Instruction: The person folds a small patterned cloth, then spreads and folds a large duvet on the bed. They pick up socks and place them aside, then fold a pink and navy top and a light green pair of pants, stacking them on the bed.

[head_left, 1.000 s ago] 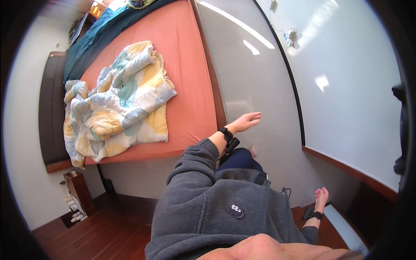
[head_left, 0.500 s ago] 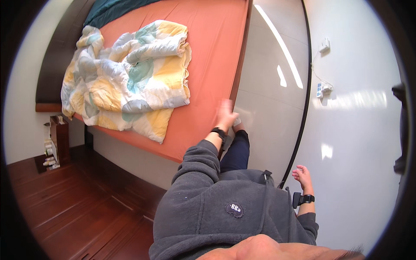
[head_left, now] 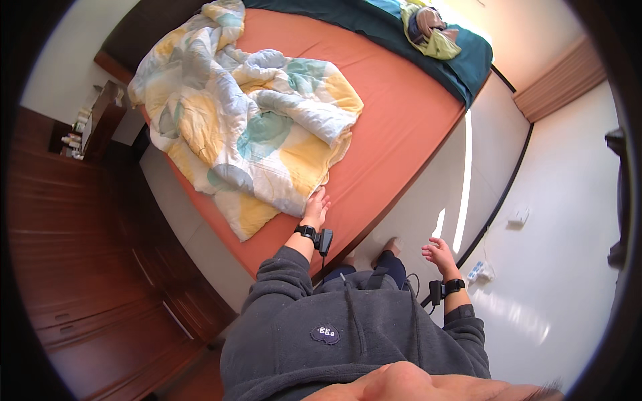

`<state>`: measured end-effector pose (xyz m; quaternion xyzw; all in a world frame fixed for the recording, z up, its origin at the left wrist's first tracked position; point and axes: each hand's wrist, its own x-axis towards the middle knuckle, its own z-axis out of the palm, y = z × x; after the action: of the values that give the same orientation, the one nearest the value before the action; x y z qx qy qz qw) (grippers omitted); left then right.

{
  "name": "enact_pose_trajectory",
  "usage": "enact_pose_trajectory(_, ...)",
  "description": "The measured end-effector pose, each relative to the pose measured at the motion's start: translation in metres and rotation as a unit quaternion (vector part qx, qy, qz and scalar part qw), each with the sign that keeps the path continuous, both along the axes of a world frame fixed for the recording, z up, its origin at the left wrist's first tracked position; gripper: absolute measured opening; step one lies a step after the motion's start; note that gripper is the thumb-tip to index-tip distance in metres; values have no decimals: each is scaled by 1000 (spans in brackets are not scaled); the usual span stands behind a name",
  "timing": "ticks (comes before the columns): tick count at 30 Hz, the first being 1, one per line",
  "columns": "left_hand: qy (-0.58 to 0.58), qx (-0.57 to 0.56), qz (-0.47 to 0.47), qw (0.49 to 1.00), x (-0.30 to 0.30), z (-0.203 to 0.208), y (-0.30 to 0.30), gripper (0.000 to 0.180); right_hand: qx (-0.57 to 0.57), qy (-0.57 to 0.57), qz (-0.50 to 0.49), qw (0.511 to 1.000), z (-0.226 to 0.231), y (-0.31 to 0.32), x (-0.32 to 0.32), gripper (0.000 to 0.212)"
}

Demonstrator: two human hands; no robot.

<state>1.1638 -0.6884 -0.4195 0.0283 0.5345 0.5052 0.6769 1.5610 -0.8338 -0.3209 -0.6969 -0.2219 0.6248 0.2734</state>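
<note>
A crumpled quilt (head_left: 267, 137) patterned in white, yellow, teal and grey lies on the orange bed sheet (head_left: 394, 100). At the quilt's near right corner is my left hand (head_left: 316, 208), its fingers extended and partly apart. The fingertips reach the quilt's edge; whether they touch it I cannot tell. My right hand (head_left: 438, 254) hangs over the floor to the right of the bed. Its fingers are loosely spread and nothing is in them. Both wrists wear black bands with small devices.
Across the bed's far end lies a dark teal blanket (head_left: 368, 27) with a clothes pile (head_left: 435, 33) on it. Dark wooden cabinetry (head_left: 87, 247) and a bedside stand (head_left: 107, 120) are on the left. A power strip (head_left: 476, 271) hangs by the right wall.
My view has swung, so the bed's far end and a curtain now show. My left hand has moved from the bed's side edge to the quilt's corner. The right hand remains open.
</note>
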Motion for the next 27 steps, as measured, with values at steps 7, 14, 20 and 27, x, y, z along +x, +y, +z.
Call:
enact_pose_trajectory(7, -27, -23, 69, 997, 15, 15, -20, 34, 52, 71, 145, 986, -23, 290, -31, 64)
enact_pose_trajectory(14, 30, -57, 257, 964, 109, 59, -56, 20, 188, -67, 196, 960, -114, 526, -158, 72)
enact_pose_trajectory(20, -29, -108, 288, 951, 209, 87, -41, 18, 23, 195, 115, 974, -58, 572, -225, 43)
enact_pose_trajectory(27, -6, 37, 471, 881, 182, 124, 14, 21, 368, 300, 139, 869, 273, 641, -10, 27)
